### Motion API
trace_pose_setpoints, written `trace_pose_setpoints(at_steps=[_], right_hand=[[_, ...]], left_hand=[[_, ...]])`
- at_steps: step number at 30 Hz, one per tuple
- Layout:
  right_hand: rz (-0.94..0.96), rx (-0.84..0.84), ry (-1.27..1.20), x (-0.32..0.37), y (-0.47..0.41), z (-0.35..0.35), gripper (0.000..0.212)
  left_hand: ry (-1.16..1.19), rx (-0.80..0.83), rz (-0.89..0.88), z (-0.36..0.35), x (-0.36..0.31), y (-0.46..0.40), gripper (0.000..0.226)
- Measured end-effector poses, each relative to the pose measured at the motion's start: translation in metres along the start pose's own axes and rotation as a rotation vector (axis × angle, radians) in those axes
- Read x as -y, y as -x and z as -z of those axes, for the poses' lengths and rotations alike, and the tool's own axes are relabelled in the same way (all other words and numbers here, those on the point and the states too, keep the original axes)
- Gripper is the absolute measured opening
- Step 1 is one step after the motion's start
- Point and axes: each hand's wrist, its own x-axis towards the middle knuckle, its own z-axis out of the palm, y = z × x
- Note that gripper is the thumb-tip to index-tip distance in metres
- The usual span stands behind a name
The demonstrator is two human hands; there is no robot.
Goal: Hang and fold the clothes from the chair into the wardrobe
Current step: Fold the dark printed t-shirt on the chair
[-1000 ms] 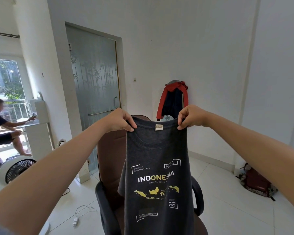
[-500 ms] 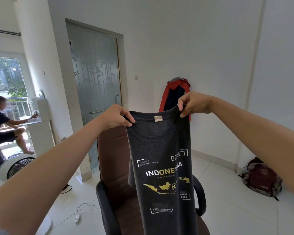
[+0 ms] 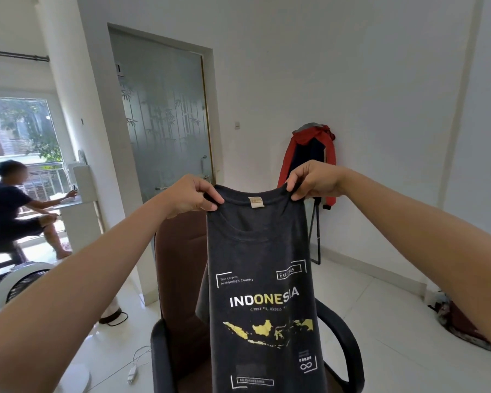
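A dark grey T-shirt (image 3: 261, 279) with "INDONESIA" and a yellow map printed on it hangs in front of me, folded narrow lengthwise. My left hand (image 3: 194, 195) pinches the left end of its collar and my right hand (image 3: 312, 180) pinches the right end. The shirt dangles over a brown office chair (image 3: 179, 279) with black armrests, hiding most of the seat. No wardrobe is in view.
A red and navy jacket (image 3: 312, 154) hangs on a stand by the back wall. A frosted glass door (image 3: 165, 114) is behind the chair. A person sits at a white desk (image 3: 77, 202) at left. A fan (image 3: 20, 282), a floor cable (image 3: 138, 361) and a bag (image 3: 462, 321) lie around.
Both hands stay pinched on the collar; the right hand came down level with the left. My view has shifted so the shirt sits lower and more of the room's left side shows.
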Motion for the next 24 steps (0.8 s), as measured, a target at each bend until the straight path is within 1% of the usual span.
trace_pose_setpoints(at_steps=[4, 7, 10, 13, 15, 19, 22, 24], right_hand=[[0.004, -0.025, -0.016, -0.028, -0.05, 0.009, 0.032], [0.012, -0.011, 0.005, -0.047, -0.088, 0.011, 0.03], [0.004, -0.008, 0.024, -0.064, -0.124, 0.011, 0.032], [0.011, -0.015, -0.01, -0.08, -0.152, 0.01, 0.033], [0.008, -0.002, -0.042, -0.088, -0.166, 0.009, 0.033], [-0.004, 0.026, -0.122, -0.106, -0.183, 0.005, 0.034], [-0.001, 0.061, -0.161, -0.115, -0.18, 0.001, 0.033], [-0.02, 0.105, -0.183, -0.122, -0.17, 0.0, 0.032]], left_hand=[[0.056, -0.023, 0.088, -0.008, 0.016, -0.035, 0.028], [0.004, -0.017, 0.199, -0.011, 0.03, -0.059, 0.028], [-0.053, -0.024, 0.318, -0.013, 0.041, -0.08, 0.029], [-0.027, -0.065, 0.412, -0.017, 0.052, -0.097, 0.03], [-0.016, -0.086, 0.456, -0.022, 0.058, -0.104, 0.027], [-0.01, -0.172, 0.511, -0.036, 0.064, -0.108, 0.017], [0.005, -0.234, 0.484, -0.047, 0.068, -0.103, 0.018], [-0.006, -0.232, 0.474, -0.057, 0.069, -0.096, 0.02]])
